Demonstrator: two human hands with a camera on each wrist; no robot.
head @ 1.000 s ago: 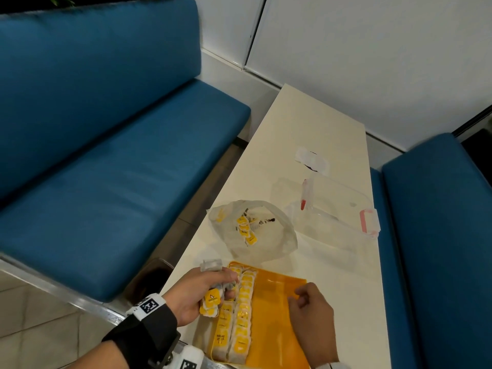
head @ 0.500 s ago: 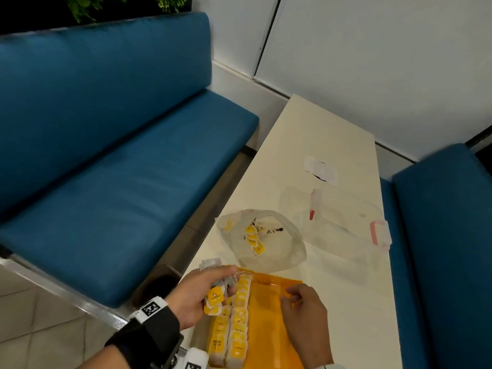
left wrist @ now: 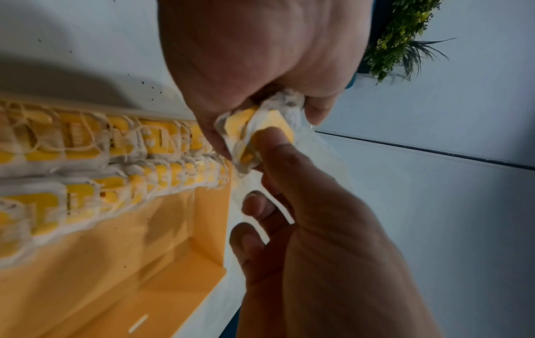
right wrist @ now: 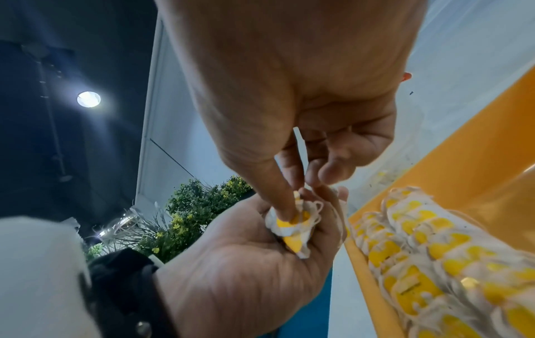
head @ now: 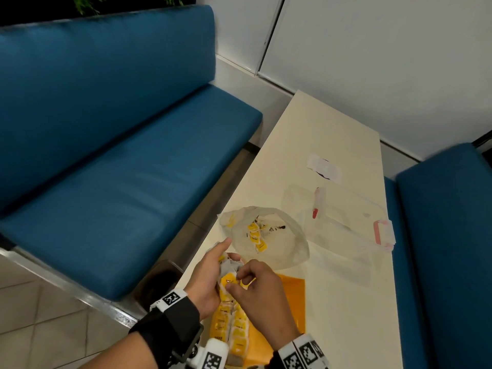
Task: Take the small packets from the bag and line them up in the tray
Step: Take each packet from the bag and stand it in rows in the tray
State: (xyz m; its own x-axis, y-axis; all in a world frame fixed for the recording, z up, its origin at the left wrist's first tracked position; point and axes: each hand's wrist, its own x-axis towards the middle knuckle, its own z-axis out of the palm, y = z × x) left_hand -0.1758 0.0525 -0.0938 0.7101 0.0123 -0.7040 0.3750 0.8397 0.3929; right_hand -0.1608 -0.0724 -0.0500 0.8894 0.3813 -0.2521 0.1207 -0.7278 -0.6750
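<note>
Right hand [head: 262, 294] has moved off the orange plastic tray [head: 290, 302] over to the left hand [head: 210, 278]. Left hand grips a bunch of small yellow-and-white packets [right wrist: 292, 228]; right hand pinches one. Two packet rows [left wrist: 110, 160] fill the tray. Clear plastic bag [head: 266, 235] lies just beyond on the worktop [head: 332, 134].

Dim indoor light; ceiling lamp [right wrist: 88, 99] is glaring in right wrist view, hands are casting shadows, edges are bending, close packets [left wrist: 72, 141] are blurring.
</note>
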